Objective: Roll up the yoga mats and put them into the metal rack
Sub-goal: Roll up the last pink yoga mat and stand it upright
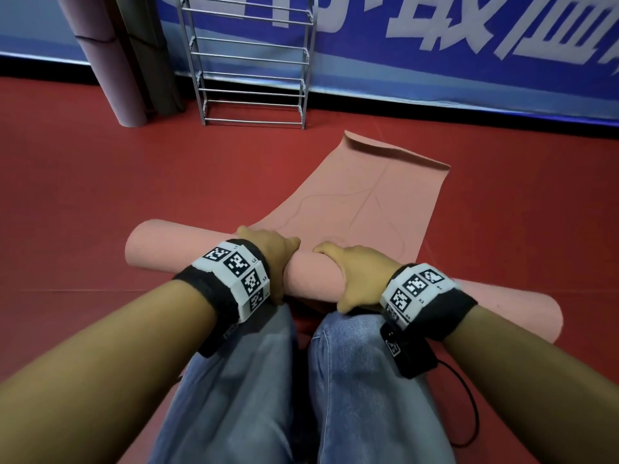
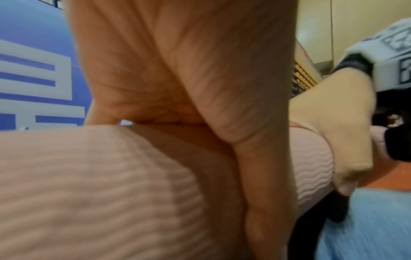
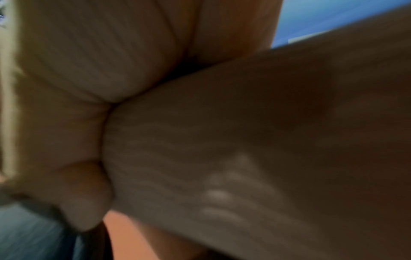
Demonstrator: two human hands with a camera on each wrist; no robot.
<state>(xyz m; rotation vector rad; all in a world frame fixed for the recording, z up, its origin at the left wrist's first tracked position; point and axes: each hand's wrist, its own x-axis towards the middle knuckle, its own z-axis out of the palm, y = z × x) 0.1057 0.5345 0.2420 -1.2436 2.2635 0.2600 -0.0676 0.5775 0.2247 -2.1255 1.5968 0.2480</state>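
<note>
A pink yoga mat (image 1: 361, 202) lies on the red floor, its near part wound into a thick roll (image 1: 315, 272) just beyond my knees. My left hand (image 1: 271, 252) grips the roll left of its middle, fingers over the top and thumb on the near side. My right hand (image 1: 355, 276) grips it just to the right in the same way. In the left wrist view my left palm (image 2: 200, 88) wraps the ribbed roll (image 2: 89, 184), and the right hand (image 2: 333, 132) shows beyond. The right wrist view is dim, with my thumb (image 3: 82, 198) against the roll (image 3: 244, 140). The metal rack (image 1: 251, 61) stands against the far wall.
Two rolled mats, one pink (image 1: 107, 65) and one dark (image 1: 150, 58), lean upright left of the rack. A blue banner (image 1: 435, 45) lines the wall. The mat's far end (image 1: 395, 152) curls up slightly. My jeans-clad knees (image 1: 268, 380) sit right behind the roll.
</note>
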